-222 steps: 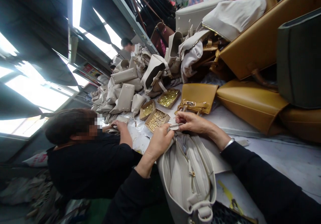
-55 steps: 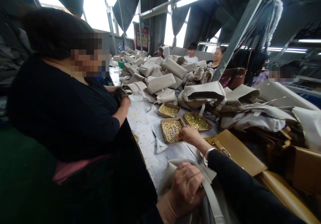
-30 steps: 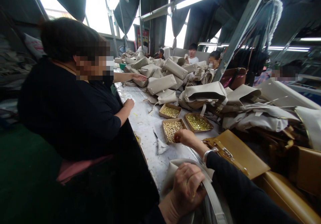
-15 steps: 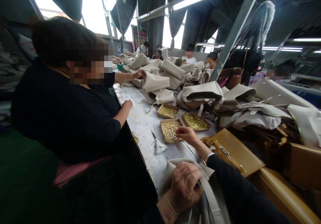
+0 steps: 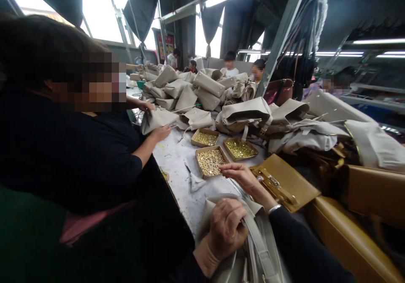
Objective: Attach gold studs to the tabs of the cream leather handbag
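Observation:
My left hand [image 5: 228,226] is closed on the upper edge of a beige handbag [image 5: 264,243], close to its strap, low in the view. Just off the near right corner of a cardboard box of gold metal studs [image 5: 207,158], my right hand [image 5: 242,176] has its fingertips pressed together. Whatever they pinch is too small to make out. Behind that box stand a smaller box of gold pieces [image 5: 205,138] and a tray of yellowish-gold pieces [image 5: 239,148]. A thin dark-tipped tool [image 5: 187,168] lies by a crumpled white piece [image 5: 196,184] on the table [image 5: 172,164].
A co-worker in black [image 5: 72,148] sits at the left, both hands on a beige bag piece [image 5: 158,120]. Beige bags [image 5: 209,84] are heaped across the back. Mustard-brown bags [image 5: 286,181] lie to the right, beside my forearm. A metal post [image 5: 283,38] rises behind.
My right hand has drawn back from over the stud box to its near edge. The co-worker has pulled a beige bag piece off the heap towards themselves. The view has shifted slightly right.

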A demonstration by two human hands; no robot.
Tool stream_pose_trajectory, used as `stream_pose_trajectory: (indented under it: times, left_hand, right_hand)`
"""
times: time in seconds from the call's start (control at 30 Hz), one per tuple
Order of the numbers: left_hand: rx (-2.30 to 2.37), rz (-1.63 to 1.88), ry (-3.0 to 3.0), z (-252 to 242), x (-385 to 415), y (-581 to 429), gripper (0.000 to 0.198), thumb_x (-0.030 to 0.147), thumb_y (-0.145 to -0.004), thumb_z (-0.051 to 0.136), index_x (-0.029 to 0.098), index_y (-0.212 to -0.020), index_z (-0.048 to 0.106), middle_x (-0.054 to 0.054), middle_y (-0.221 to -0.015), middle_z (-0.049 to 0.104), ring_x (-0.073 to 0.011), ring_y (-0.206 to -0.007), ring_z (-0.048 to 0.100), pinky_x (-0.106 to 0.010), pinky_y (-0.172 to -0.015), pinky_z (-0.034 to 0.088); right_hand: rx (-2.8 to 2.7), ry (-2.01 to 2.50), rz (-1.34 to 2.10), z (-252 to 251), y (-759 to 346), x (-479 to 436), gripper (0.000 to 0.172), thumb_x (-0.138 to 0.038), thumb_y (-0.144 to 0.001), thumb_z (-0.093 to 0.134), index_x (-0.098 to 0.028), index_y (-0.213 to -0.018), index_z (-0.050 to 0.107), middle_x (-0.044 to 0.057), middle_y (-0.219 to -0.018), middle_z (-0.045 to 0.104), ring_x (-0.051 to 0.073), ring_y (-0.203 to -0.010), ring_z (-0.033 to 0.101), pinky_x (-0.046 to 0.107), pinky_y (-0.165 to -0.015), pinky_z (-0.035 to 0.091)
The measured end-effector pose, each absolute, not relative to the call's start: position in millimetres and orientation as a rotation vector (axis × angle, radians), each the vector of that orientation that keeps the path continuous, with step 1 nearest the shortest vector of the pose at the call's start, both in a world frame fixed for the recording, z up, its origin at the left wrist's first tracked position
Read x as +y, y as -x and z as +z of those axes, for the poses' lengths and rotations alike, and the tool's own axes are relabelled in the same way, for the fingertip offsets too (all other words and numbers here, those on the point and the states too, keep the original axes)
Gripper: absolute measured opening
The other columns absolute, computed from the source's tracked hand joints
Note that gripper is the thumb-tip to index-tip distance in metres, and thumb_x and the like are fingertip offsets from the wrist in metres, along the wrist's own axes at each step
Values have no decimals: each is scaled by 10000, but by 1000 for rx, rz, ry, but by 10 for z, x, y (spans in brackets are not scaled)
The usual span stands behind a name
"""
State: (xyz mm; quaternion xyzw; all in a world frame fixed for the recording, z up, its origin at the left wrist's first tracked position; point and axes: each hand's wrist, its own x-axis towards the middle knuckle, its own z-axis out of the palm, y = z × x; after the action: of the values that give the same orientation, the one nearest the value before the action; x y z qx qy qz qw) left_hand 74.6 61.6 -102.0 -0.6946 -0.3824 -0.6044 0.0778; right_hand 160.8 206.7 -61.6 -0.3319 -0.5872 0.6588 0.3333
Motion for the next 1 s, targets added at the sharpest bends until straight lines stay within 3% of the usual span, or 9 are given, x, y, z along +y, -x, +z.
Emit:
stream_pose_trajectory:
  times: [0.4, 0.53, 0.73, 0.9, 1.0]
  left_hand:
    - [-1020, -1905, 2382, -782, 537, -689, 277, 13, -813, 625, 184, -1031, 621, -72, -932, 726, -196, -908, 712, -361, -835, 617]
    - [-878, -1884, 2641, -545, 505, -622, 340, -38, -816, 599, 177, -1076, 634, -91, -1007, 731, -199, -974, 718, -356, -860, 623]
    - [-714, -1767, 2774, -362, 372, -716, 343, -4, -853, 626, 194, -1132, 637, -95, -1059, 729, -196, -1019, 729, -310, -843, 638]
    - [-743, -1774, 2762, -327, 311, -862, 304, -5, -838, 636, 206, -1056, 608, -63, -991, 749, -170, -945, 747, -280, -807, 641]
    - [-716, -1752, 2799, -308, 320, -916, 297, -10, -832, 634, 203, -1039, 614, -65, -983, 754, -169, -940, 749, -272, -803, 639]
  right_hand:
    - [-1135, 825, 1876, -463, -2226, 1276, 289, -282, -576, 951, -170, -799, 803, 1, -651, 711, 111, -568, 608, 234, -572, 457]
    - [-1050, 726, 1806, -381, -2414, 955, 251, -291, -635, 942, -177, -810, 803, 1, -635, 714, 98, -560, 608, 220, -583, 467]
    - [-1144, 673, 1644, -269, -2667, 581, 152, -291, -754, 882, -189, -840, 809, 23, -782, 730, 116, -690, 631, 227, -646, 487]
    - [-1229, 667, 1676, -194, -2850, 451, 259, -314, -776, 873, -179, -970, 769, -21, -729, 639, 80, -601, 514, 192, -524, 389]
    - [-1227, 669, 1676, -188, -2941, 464, 247, -316, -768, 880, -168, -887, 721, -25, -723, 640, 85, -615, 525, 197, -552, 414]
